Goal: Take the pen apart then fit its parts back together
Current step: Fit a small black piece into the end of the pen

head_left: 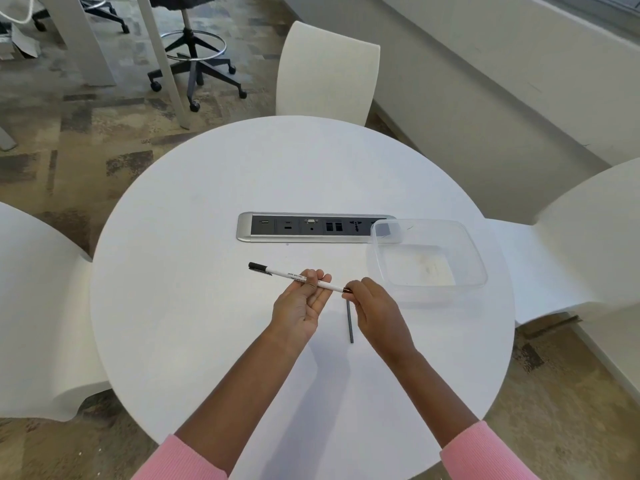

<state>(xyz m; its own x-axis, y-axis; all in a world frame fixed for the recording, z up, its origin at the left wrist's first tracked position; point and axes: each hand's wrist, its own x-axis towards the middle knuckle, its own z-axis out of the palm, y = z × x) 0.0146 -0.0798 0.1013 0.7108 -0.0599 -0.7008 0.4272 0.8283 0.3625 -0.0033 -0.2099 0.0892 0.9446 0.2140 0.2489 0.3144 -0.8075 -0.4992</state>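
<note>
A white pen barrel (289, 274) with black print and a black cap (259, 267) at its left end is held level above the round white table (214, 209). My left hand (300, 303), palm up, grips the barrel near its middle. My right hand (372, 308) pinches the dark piece at the barrel's right end (346, 290). A thin dark grey refill (350, 323) lies on the table between my hands, pointing toward me, its far end hidden under my right fingers.
A clear plastic container (429, 258) stands to the right of my hands. A silver power and data socket strip (311, 227) is set into the table's middle. White chairs (325, 67) surround the table; a black stool stands on the floor behind.
</note>
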